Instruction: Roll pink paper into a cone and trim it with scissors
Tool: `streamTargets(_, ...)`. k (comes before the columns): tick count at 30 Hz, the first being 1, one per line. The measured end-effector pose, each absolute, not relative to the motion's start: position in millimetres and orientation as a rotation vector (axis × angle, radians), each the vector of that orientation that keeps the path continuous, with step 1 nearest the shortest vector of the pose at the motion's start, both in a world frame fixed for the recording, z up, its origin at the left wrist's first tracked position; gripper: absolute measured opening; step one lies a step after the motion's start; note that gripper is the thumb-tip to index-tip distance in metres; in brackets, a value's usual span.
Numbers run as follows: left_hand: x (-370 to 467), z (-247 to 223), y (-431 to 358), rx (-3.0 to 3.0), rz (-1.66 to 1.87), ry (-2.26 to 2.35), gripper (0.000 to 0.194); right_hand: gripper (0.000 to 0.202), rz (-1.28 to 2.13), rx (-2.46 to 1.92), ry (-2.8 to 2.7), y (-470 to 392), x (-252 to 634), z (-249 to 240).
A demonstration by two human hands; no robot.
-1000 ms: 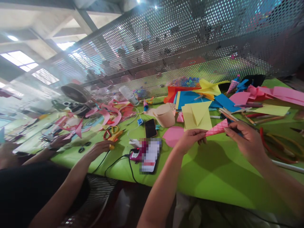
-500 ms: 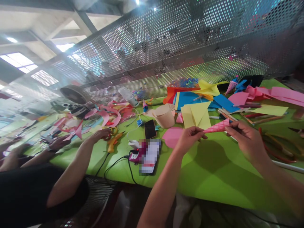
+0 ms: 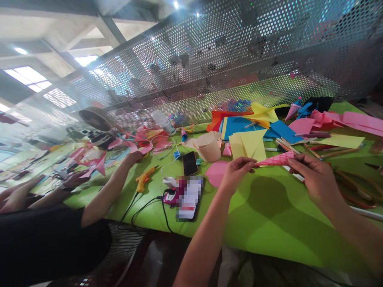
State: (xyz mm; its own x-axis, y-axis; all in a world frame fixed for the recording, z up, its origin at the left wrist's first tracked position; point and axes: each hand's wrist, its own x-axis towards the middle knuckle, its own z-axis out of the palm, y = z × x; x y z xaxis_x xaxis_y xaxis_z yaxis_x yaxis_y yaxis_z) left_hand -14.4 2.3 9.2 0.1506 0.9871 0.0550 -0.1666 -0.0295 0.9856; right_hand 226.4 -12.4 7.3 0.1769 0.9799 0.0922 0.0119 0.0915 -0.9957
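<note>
A narrow pink paper cone (image 3: 277,158) with a line pattern is held level above the green table (image 3: 269,235). The fingers of my left hand (image 3: 238,170) pinch its pointed end. At its wider end, my right hand (image 3: 311,169) grips it between thumb and fingers. Just behind the cone lies folded pale yellow paper (image 3: 247,144). A round pink paper piece (image 3: 216,174) is beside my left hand, partly behind it. Scissors (image 3: 354,185) with orange handles lie to the right of my right hand.
To the left are a yellow glue gun (image 3: 145,179), a phone (image 3: 190,198), a dark phone (image 3: 190,163) and a beige roll (image 3: 208,146). A co-worker's arm (image 3: 116,181) reaches over the table. Behind stands a perforated metal screen (image 3: 191,75). Pencils and coloured paper lie at the right.
The cone has shifted slightly right and turned a little in my hands. The co-worker's hand has moved away from the yellow-handled scissors, up towards the pink paper.
</note>
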Motion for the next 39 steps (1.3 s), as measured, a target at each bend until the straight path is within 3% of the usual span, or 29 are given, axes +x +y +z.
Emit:
streamTargets(7,-11,8,2,1.219,1.223,0.964,0.032,0.039,1.03,-1.208,-1.084,-14,223,13)
streamTargets(27,-9,1,1,1.519,1.176,1.114,0.029,0.026,0.891,-1.216,-1.214,-12,226,-1)
streamTargets(30,-9,-1,0,1.611,1.105,1.126,0.036,0.027,0.854,-1.212,-1.287,-15,226,-1)
streamTargets(39,-7,-3,0,1.525,1.091,1.172,0.032,0.029,0.928,-1.175,-1.284,-14,225,-1)
